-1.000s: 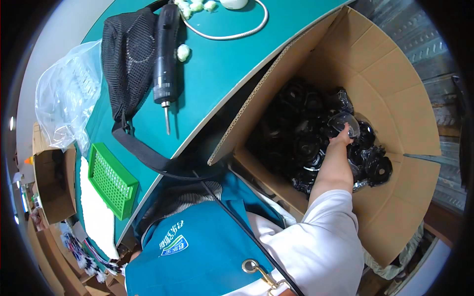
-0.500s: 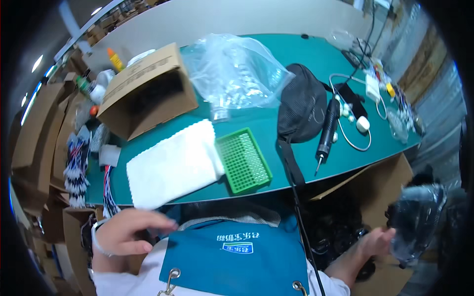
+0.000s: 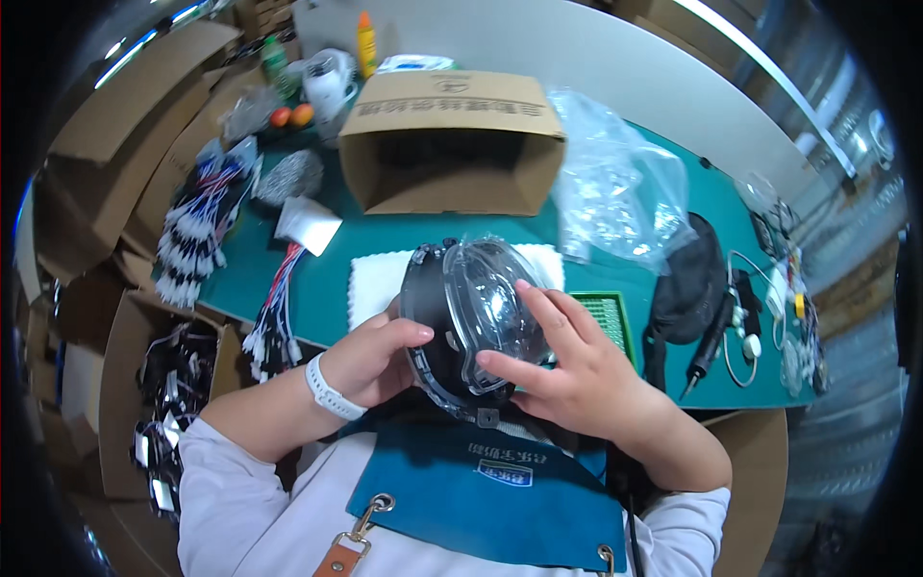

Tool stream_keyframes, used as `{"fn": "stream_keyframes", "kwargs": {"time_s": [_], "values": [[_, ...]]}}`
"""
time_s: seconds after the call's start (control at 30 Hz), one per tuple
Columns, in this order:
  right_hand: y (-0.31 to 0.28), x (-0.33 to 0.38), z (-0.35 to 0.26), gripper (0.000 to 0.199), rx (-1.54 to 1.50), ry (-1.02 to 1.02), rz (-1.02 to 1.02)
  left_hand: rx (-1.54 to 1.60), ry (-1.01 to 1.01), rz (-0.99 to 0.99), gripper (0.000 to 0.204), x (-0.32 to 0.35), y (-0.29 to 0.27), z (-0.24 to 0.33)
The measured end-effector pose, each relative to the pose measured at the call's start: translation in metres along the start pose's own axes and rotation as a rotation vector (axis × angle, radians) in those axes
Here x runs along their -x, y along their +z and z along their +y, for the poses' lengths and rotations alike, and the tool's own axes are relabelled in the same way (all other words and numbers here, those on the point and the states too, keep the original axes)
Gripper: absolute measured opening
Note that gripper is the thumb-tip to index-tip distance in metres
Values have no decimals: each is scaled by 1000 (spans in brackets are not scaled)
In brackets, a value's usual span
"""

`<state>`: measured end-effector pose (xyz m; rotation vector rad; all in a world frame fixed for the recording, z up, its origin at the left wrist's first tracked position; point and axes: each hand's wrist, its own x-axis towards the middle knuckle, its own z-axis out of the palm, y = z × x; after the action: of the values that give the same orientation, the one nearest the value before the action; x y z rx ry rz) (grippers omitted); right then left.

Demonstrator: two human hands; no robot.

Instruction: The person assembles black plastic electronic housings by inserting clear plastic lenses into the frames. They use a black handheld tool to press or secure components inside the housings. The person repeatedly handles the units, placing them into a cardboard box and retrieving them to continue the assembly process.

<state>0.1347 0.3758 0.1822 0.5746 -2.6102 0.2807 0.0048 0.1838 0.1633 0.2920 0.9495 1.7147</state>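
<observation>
Both my hands hold a rounded black device with a clear domed plastic cover [image 3: 486,313] in front of my apron, above the near edge of a white cloth [image 3: 370,284]. My left hand [image 3: 370,356] grips its left side, with the thumb on the black rim and the other fingers mostly hidden beneath. On the other side, my right hand [image 3: 577,370] grasps the clear cover with thumb and fingers. The device is tilted, so its underside is out of sight. A green gridded tray [image 3: 630,337] lies just beyond my right hand, partly covered by it.
An open cardboard box [image 3: 452,101] stands at the back, beside a clear plastic bag [image 3: 615,183]. At right are a black pouch [image 3: 687,288] and a black electric screwdriver [image 3: 710,341]. Wire bundles [image 3: 202,231] lie at left. A carton of dark parts [image 3: 125,394] stands lower left.
My right hand has brought the device from the far lower right to the middle. My left hand has moved in and taken hold of it too. The view has swung round.
</observation>
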Motion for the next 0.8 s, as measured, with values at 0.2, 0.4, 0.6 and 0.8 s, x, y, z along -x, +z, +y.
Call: {"fn": "stream_keyframes", "kwargs": {"time_s": [0.2, 0.4, 0.6, 0.8], "values": [[20, -23, 31, 65, 28, -90, -63, -38, -105, 122, 61, -1, -22, 20], [21, -34, 41, 75, 19, 24, -50, -74, -61, 75, 62, -14, -37, 29], [-26, -29, 68, 49, -408, 767, 269, -107, -111, 58, 56, -5, -41, 42], [-45, -52, 125, 36, -337, 843, -393, 116, 2, 218, 52, -7, -55, 11]]}}
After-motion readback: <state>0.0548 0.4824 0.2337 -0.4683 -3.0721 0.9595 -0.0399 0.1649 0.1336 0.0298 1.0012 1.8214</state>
